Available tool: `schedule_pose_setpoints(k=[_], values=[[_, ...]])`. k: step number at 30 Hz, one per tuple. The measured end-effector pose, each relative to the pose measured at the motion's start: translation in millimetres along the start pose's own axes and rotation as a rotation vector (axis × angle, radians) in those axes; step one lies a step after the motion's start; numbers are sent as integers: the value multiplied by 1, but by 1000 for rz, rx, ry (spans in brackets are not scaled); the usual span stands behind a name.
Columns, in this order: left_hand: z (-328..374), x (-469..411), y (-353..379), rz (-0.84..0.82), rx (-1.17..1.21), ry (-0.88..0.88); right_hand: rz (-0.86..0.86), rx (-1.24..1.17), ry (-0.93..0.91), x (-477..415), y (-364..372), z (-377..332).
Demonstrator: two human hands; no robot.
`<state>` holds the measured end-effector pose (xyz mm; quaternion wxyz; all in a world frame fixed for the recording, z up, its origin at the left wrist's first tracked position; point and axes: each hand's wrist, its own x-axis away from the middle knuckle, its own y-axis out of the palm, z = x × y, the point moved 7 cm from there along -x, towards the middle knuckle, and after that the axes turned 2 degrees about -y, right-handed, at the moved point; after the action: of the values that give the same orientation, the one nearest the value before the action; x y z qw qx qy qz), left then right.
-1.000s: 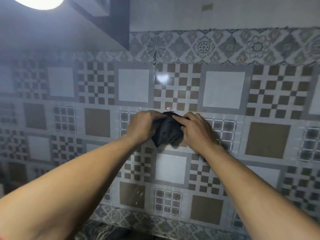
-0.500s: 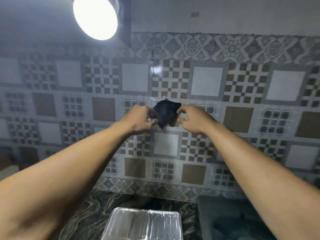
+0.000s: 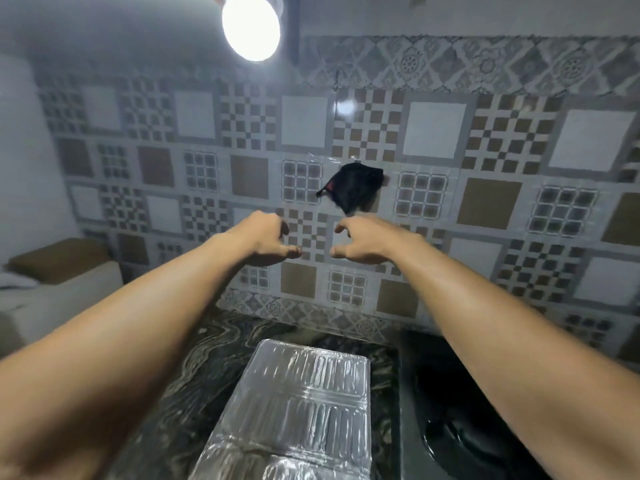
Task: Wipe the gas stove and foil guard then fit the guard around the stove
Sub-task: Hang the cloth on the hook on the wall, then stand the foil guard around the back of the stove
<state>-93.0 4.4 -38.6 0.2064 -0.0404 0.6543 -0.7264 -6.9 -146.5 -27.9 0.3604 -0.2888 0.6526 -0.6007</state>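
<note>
A black cloth [image 3: 351,188] hangs on the patterned tile wall, held by neither hand. My left hand [image 3: 263,239] and my right hand [image 3: 363,241] hover just below it, both empty, fingers loosely curled and apart. A folded silver foil guard [image 3: 298,410] lies flat on the dark marbled counter below my arms. The black gas stove [image 3: 450,410] shows at the lower right, partly hidden by my right forearm.
A bright round lamp [image 3: 251,27] glares at the top. The patterned tile wall [image 3: 433,129] fills the background. A pale ledge with a brown cushion-like object [image 3: 59,258] sits at the far left. The dark marbled counter [image 3: 194,368] surrounds the foil.
Both hands have let go of the black cloth, which stays on the wall, and dropped below it. The view has tilted down, showing more of the foil guard and stove.
</note>
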Motion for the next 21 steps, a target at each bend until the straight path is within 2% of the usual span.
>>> schedule_pose_setpoints(k=[5, 15, 21], values=[[-20, 63, 51, -65, 5, -162, -78, -12, -166, 3, 50, -25], [-73, 210, 139, -167, 50, -594, -276, 26, -580, 17, 170, -97], [-84, 280, 198, -234, 140, -777, -421, 43, -706, 24, 251, -138]])
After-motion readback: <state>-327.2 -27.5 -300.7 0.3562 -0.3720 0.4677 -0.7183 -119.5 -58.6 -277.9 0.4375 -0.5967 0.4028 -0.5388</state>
